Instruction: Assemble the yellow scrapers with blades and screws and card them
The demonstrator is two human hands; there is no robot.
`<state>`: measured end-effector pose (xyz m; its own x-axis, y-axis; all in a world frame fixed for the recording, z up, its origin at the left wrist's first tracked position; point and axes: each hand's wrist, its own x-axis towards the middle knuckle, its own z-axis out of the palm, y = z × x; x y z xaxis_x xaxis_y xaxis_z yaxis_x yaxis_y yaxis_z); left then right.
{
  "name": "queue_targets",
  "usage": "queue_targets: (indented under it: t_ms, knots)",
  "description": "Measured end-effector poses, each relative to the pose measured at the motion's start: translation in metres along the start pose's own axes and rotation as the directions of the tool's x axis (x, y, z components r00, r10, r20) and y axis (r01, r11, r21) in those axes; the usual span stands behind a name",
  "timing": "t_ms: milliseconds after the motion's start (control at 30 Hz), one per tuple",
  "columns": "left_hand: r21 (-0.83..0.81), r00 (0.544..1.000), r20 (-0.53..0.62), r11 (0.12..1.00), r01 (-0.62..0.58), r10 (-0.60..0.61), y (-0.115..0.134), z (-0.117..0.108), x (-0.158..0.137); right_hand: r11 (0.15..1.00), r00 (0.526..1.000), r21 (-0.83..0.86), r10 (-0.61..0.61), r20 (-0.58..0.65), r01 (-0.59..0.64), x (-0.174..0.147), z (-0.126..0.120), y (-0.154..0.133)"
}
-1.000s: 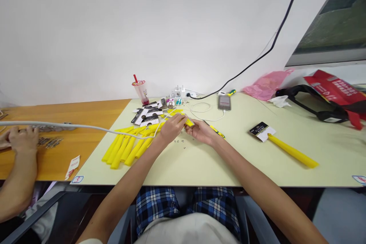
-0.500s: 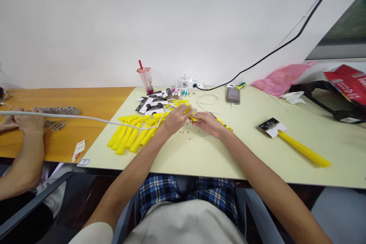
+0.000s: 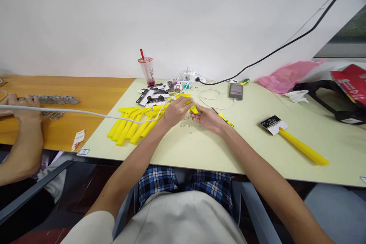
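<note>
Close together over the pale table, both of my hands are closed on a small yellow plastic piece point(image 3: 195, 109). My left hand point(image 3: 176, 112) grips its upper left side with bent fingers. At its lower right end, which looks dark, the fingers of my right hand point(image 3: 210, 119) pinch it. Much of the piece is hidden by my fingers. Small metal screws or nuts point(image 3: 185, 126) lie scattered just below my hands. Left of them rests a row of yellow plastic handles point(image 3: 130, 124). A yellow-and-green screwdriver point(image 3: 227, 121) lies behind my right wrist.
Black-and-white cards point(image 3: 154, 95) and a drink cup point(image 3: 148, 71) stand behind the handles. A white cable point(image 3: 85, 111) crosses at left. A carded yellow tool point(image 3: 303, 146) lies at right. On the orange table point(image 3: 94, 95), another person's hands point(image 3: 24, 107) are near grey parts point(image 3: 58, 100).
The view has tilted slightly, so the table sits higher. The yellow piece shows more between my hands, and my right fingers have shifted around its lower end.
</note>
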<state>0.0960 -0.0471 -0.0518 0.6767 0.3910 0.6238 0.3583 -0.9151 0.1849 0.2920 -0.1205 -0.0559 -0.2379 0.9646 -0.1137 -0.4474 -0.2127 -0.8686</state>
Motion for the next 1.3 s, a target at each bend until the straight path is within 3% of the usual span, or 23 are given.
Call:
queue_targets:
  t_ms: [300, 567, 967, 1300]
  knots:
    - [0.013, 0.999, -0.026, 0.999, -0.031, 0.031, -0.004, -0.001, -0.001, 1.0, 1.0, 0.003, 0.019, -0.004, -0.019, 0.0, -0.003, 0.0]
    - [0.157, 0.994, 0.035, 0.982, -0.105, 0.101, -0.004, 0.001, -0.002, 0.999, 0.999, -0.04, -0.019, -0.042, 0.018, 0.0, -0.005, 0.001]
    - [0.153, 0.983, 0.121, 0.976, -0.155, 0.137, -0.008, 0.002, -0.004, 0.999, 0.998, -0.033, -0.042, -0.04, 0.041, 0.003, -0.006, 0.005]
    - [0.169, 0.976, 0.071, 0.962, -0.216, 0.206, -0.02, 0.004, -0.009, 0.997, 0.996, -0.044, -0.06, -0.064, 0.057, 0.007, -0.011, 0.007]
